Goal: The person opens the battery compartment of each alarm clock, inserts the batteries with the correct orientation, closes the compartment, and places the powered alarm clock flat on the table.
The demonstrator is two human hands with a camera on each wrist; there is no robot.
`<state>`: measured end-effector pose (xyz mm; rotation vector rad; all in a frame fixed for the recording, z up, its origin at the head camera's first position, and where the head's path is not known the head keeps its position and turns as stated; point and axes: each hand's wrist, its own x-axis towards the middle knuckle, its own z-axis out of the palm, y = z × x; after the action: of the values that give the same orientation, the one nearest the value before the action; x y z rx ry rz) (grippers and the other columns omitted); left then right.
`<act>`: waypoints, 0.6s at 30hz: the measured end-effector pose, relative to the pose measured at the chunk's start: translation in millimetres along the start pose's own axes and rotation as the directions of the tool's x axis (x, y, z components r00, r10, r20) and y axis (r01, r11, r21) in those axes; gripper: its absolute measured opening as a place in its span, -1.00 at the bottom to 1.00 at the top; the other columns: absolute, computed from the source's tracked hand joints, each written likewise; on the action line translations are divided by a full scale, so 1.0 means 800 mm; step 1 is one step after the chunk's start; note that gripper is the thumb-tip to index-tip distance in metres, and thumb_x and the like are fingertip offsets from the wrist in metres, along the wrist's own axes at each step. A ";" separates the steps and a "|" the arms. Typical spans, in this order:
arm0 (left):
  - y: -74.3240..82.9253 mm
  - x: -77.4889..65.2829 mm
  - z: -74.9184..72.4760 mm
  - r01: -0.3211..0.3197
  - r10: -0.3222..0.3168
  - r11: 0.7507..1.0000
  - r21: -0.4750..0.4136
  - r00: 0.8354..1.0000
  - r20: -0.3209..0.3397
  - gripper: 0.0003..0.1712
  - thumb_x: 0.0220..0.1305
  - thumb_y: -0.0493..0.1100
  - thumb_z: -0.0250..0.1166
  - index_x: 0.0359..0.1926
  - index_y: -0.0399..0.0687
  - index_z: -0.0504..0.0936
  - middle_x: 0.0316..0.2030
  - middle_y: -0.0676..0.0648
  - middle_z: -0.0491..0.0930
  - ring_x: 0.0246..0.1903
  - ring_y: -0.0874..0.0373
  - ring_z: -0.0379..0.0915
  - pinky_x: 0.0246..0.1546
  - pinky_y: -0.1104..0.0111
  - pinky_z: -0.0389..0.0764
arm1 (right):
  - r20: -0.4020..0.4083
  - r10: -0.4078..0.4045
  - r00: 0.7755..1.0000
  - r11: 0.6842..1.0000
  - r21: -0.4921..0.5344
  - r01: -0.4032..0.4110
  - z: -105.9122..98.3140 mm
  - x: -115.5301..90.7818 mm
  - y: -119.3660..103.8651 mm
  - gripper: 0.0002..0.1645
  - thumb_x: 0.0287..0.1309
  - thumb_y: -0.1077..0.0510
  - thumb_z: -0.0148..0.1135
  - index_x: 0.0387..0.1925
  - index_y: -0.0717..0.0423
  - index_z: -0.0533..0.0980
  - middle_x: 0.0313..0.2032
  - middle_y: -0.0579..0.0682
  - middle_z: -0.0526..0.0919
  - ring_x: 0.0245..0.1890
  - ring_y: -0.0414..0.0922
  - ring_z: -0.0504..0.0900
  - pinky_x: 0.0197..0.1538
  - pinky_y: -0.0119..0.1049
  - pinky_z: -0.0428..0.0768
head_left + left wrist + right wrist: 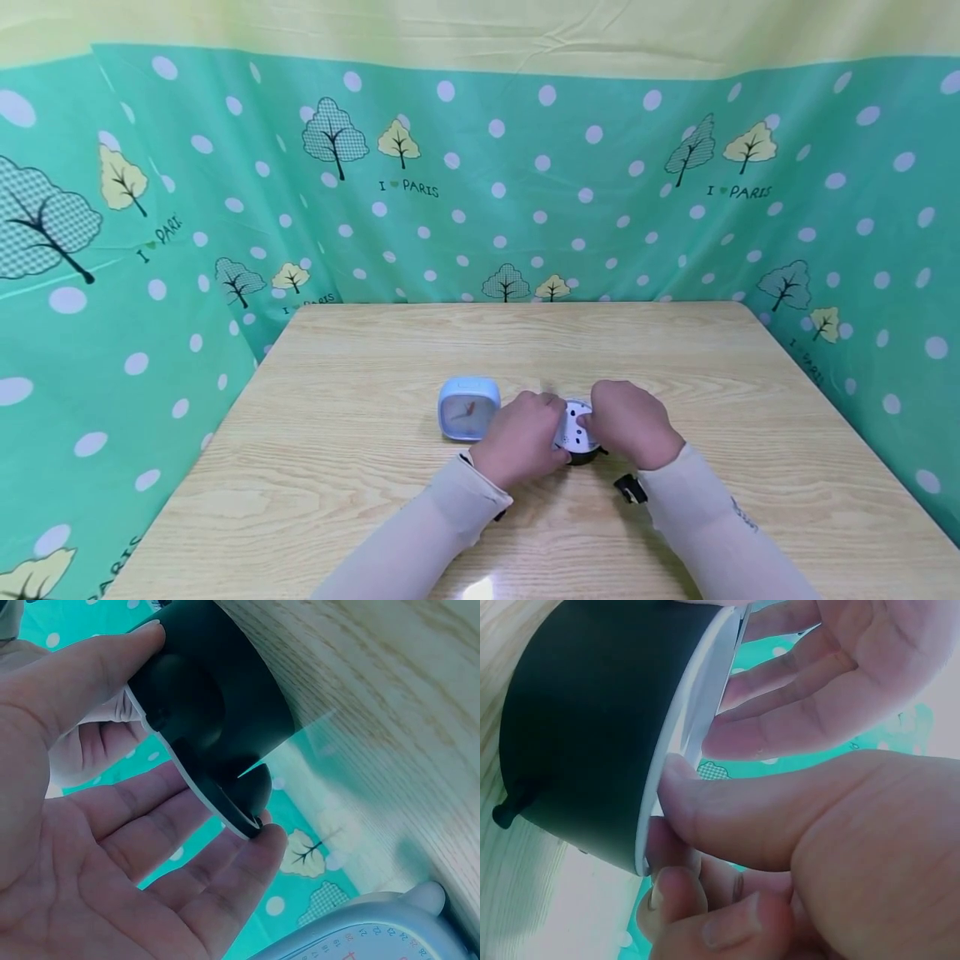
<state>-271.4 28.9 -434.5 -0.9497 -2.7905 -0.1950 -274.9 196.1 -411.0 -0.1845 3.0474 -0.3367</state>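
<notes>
A round black alarm clock point(573, 435) with a white, dark-spotted panel stands between my hands near the table's middle. My left hand point(522, 437) holds it by the edge. In the left wrist view its thumb lies along the black casing point(232, 690) and its fingertips reach the rim by a rounded, ear-like piece. My right hand point(633, 423) works at the white panel from the other side. In the right wrist view the thumb tip presses at the panel's rim beside curled fingers; what they pinch is hidden. A short black peg point(510, 812) juts from the casing.
A light blue alarm clock point(468, 408) with rounded corners stands just left of my left hand. The pale wood table point(360, 492) reaches back to a green dotted curtain point(517, 200). A black strap point(630, 488) sticks out under my right wrist.
</notes>
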 end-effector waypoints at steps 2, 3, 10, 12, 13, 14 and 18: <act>0.000 0.000 -0.001 -0.001 0.001 1.000 0.001 1.000 0.002 -0.45 -0.08 0.13 0.44 -0.09 -0.03 0.55 -0.21 0.06 0.57 -0.33 0.20 0.41 -0.37 0.42 0.49 | -0.001 0.001 1.000 1.000 0.007 -0.001 0.000 0.000 0.001 -0.70 0.11 -0.01 0.31 -0.59 0.06 0.51 -0.66 -0.06 0.49 -0.68 -0.13 0.41 -0.65 -0.31 0.33; 0.001 0.000 -0.001 -0.003 0.003 1.000 0.004 1.000 0.004 -0.44 -0.07 0.13 0.44 -0.08 -0.03 0.55 -0.20 0.06 0.57 -0.32 0.20 0.41 -0.36 0.41 0.50 | -0.002 0.000 1.000 1.000 0.007 0.000 -0.001 0.000 0.002 -0.71 0.11 -0.01 0.31 -0.58 0.06 0.52 -0.66 -0.07 0.49 -0.68 -0.13 0.41 -0.65 -0.31 0.33; 0.003 0.001 -0.003 -0.007 0.007 1.000 0.016 1.000 0.009 -0.43 -0.06 0.15 0.43 -0.06 -0.04 0.55 -0.17 0.04 0.58 -0.31 0.18 0.43 -0.33 0.40 0.50 | 0.002 0.007 1.000 1.000 -0.001 -0.007 -0.003 0.001 0.003 -0.71 0.11 -0.02 0.31 -0.57 0.06 0.53 -0.65 -0.07 0.50 -0.66 -0.13 0.42 -0.63 -0.30 0.34; 0.003 0.001 -0.002 -0.003 0.003 1.000 0.020 1.000 0.012 -0.42 -0.06 0.14 0.43 -0.05 -0.05 0.54 -0.17 0.04 0.58 -0.30 0.18 0.43 -0.33 0.40 0.50 | 0.007 0.008 1.000 1.000 0.003 -0.008 -0.003 0.001 0.002 -0.72 0.11 -0.02 0.31 -0.56 0.07 0.54 -0.65 -0.07 0.50 -0.66 -0.13 0.42 -0.62 -0.30 0.35; 0.003 0.000 -0.002 -0.001 0.001 1.000 0.021 1.000 0.013 -0.41 -0.05 0.14 0.42 -0.03 -0.05 0.54 -0.16 0.04 0.58 -0.30 0.18 0.43 -0.33 0.40 0.51 | 0.007 0.007 1.000 1.000 0.004 -0.008 -0.003 0.001 0.001 -0.72 0.11 -0.01 0.31 -0.56 0.07 0.54 -0.65 -0.07 0.50 -0.66 -0.13 0.42 -0.62 -0.30 0.35; 0.003 0.000 -0.002 -0.001 0.000 1.000 0.020 1.000 0.012 -0.41 -0.04 0.13 0.42 -0.03 -0.05 0.54 -0.16 0.04 0.58 -0.30 0.18 0.43 -0.33 0.40 0.51 | 0.007 0.006 1.000 1.000 0.006 -0.006 -0.003 0.001 0.001 -0.72 0.11 -0.01 0.31 -0.56 0.07 0.54 -0.65 -0.07 0.50 -0.66 -0.13 0.42 -0.62 -0.30 0.35; 0.001 0.000 0.000 -0.004 0.004 1.000 0.021 1.000 0.009 -0.42 -0.03 0.14 0.42 -0.03 -0.05 0.54 -0.16 0.04 0.58 -0.29 0.19 0.43 -0.31 0.39 0.51 | 0.002 0.001 1.000 1.000 0.000 -0.001 -0.003 0.001 0.000 -0.72 0.12 0.00 0.30 -0.55 0.08 0.54 -0.64 -0.07 0.50 -0.66 -0.13 0.42 -0.63 -0.31 0.35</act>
<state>-270.8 29.7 -434.7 -0.9533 -2.7926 -0.1604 -275.7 196.5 -409.0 -0.1837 3.0450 -0.3369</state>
